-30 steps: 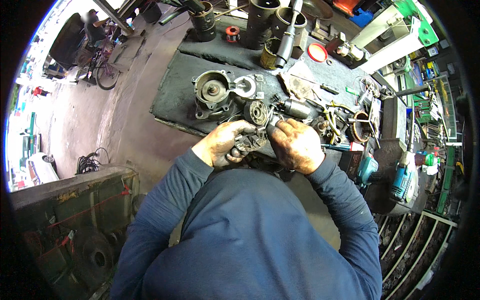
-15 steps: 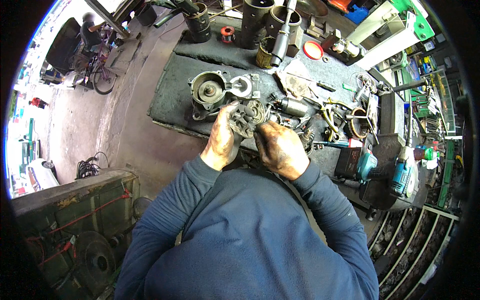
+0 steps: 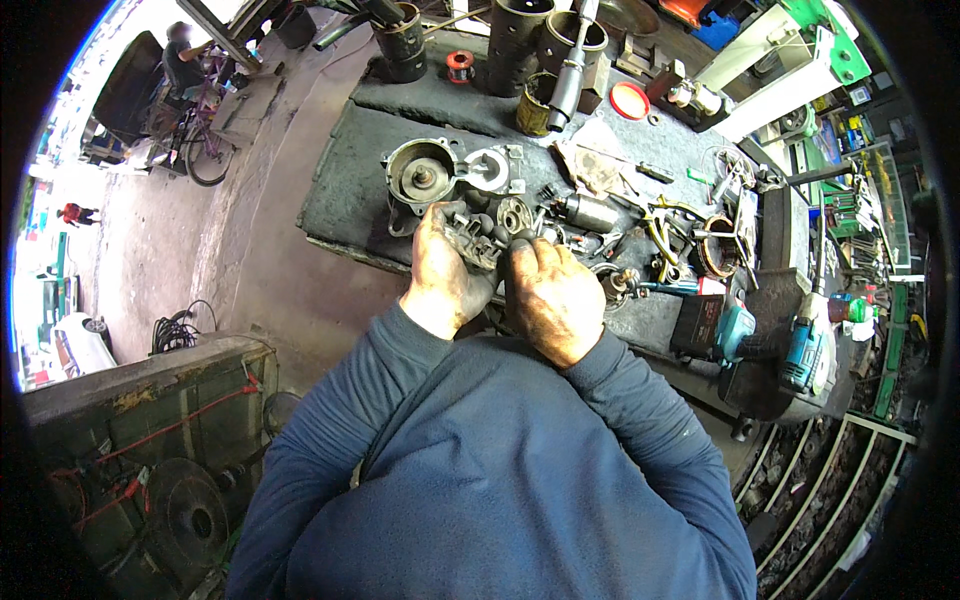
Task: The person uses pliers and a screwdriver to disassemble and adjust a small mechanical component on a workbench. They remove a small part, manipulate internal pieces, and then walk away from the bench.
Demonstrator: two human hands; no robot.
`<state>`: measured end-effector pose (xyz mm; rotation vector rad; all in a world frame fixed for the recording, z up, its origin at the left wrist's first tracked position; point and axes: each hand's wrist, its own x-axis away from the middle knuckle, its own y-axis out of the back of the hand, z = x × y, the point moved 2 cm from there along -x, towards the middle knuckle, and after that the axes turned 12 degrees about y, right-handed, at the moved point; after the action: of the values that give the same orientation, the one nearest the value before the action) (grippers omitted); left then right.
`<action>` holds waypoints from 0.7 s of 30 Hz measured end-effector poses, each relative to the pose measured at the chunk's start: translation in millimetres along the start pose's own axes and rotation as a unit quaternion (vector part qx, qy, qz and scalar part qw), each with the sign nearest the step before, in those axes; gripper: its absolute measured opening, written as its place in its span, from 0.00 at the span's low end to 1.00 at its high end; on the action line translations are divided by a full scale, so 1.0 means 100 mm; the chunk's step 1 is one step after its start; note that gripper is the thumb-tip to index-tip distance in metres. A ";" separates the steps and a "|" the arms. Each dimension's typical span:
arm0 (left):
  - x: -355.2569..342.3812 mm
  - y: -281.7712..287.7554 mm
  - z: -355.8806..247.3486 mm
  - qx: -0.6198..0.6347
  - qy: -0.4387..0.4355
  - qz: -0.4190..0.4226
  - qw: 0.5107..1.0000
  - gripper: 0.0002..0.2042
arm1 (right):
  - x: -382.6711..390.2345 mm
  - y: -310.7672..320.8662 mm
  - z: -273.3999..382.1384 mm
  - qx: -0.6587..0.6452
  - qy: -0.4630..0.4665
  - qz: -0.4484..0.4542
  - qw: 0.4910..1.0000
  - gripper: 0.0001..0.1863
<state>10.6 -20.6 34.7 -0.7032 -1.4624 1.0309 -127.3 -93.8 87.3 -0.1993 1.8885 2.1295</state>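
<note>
Hands (image 3: 445, 275) shifted left, gripping metal part (image 3: 480, 240) near bench edge (image 3: 340, 245).

part (image 3: 478, 240): dull grey cast metal, rough and greasy in my fingers (image 3: 440, 225)
housing (image 3: 421, 176): matt cast metal, smoother inside the bowl
bench (image 3: 350, 170): dark matt mat, grimy and worn
my sleeves (image 3: 330, 440): soft blue cloth, matt
drill (image 3: 805, 345): teal plastic, slightly glossy
cap (image 3: 630, 100): smooth red plastic

L hand (image 3: 443, 272): grimy, fingers curled shut, pointing 12 o'clock.
R hand (image 3: 550, 292): grimy, fist-like, knuckles up, touching L.
Forearms: blue sleeves, from 6 o'clock.
</note>
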 end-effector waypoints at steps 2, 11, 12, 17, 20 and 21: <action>0.00 0.03 -0.01 0.001 0.012 -0.001 1.000 0.12 | -0.03 0.09 -0.02 -0.025 0.025 0.034 0.999 0.12; 0.06 -0.06 0.01 -0.062 -0.015 0.006 0.998 0.15 | -0.01 0.09 0.08 -0.053 0.014 0.024 0.998 0.09; 0.09 -0.09 0.02 -0.077 -0.023 0.039 0.996 0.15 | -0.04 0.14 0.03 -0.103 0.017 0.060 0.993 0.09; 0.18 -0.20 0.06 -0.137 0.034 0.096 0.985 0.18 | -0.11 0.35 -0.30 -0.326 0.054 0.075 0.941 0.06; 0.13 -0.20 0.02 -0.187 0.019 0.136 0.973 0.18 | 0.02 0.14 -0.08 -0.143 0.007 -0.045 0.989 0.10; 0.13 -0.20 0.01 -0.198 0.014 0.142 0.970 0.18 | 0.05 0.14 0.02 -0.116 -0.004 -0.070 0.991 0.11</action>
<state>10.2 -17.7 58.5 -1.2378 -1.5911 0.9436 -136.3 -93.1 99.7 -0.3587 1.5687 2.2445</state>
